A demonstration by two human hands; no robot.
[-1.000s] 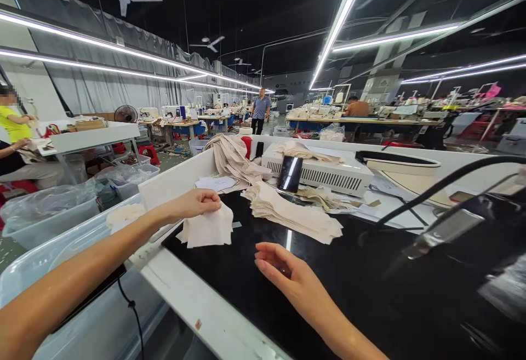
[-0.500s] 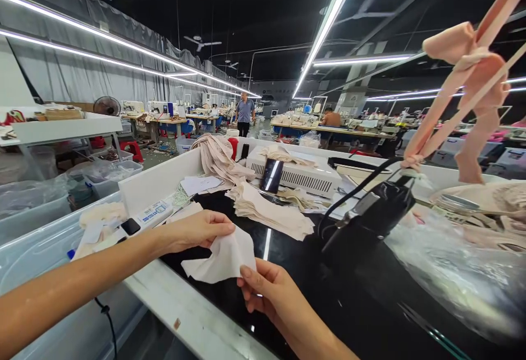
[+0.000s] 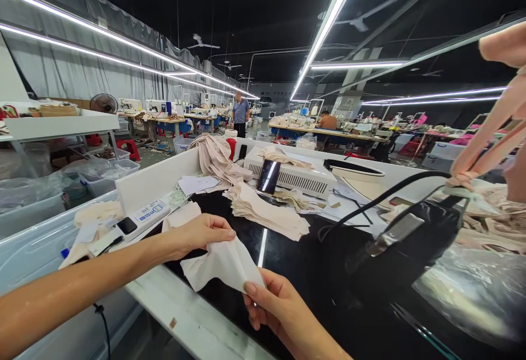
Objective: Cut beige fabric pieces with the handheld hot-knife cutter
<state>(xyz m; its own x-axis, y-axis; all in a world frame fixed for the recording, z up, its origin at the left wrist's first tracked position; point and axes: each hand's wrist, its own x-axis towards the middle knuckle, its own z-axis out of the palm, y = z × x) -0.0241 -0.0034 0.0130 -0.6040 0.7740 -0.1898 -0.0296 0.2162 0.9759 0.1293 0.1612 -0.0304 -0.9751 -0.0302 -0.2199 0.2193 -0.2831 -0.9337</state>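
A black glossy table (image 3: 337, 272) is seen, with a stack of beige fabric pieces (image 3: 267, 212) lying on it further back. A small white fabric piece (image 3: 219, 264) is held above the near edge of the table. It is pinched at its top by the left hand (image 3: 201, 234) and at its lower corner by the right hand (image 3: 279, 308).

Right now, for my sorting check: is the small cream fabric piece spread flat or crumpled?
Crumpled: the small cream fabric piece sags creased, pinched by left hand and right hand above the black tabletop.
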